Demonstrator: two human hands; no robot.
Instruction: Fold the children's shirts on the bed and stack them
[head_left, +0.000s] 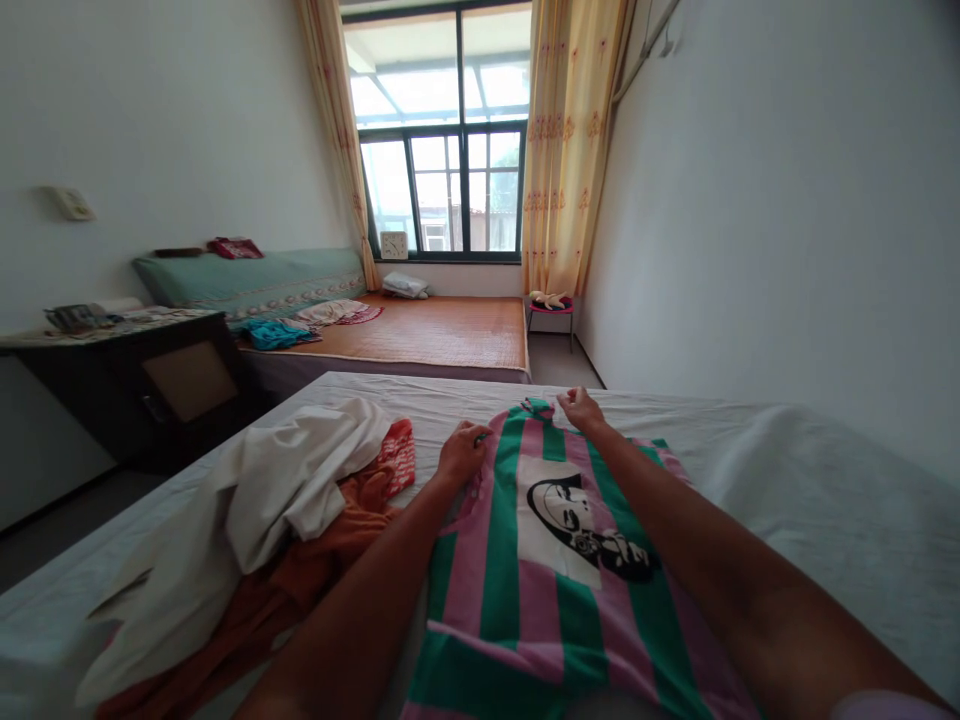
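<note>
Head: one left hand [461, 455], one right hand [583, 410], one striped shirt [538, 600].

The near bed [817, 480] is spread with a wrinkled white sheet [720, 425]. On it lies a green-and-pink striped shirt [536, 610]. To its left, cream fabric [292, 480] is heaped partly over rust-orange cloth [300, 575].

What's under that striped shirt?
The shirt lies on a white sheet, which shows around its edges. Anything directly beneath is covered and can't be seen.
</note>
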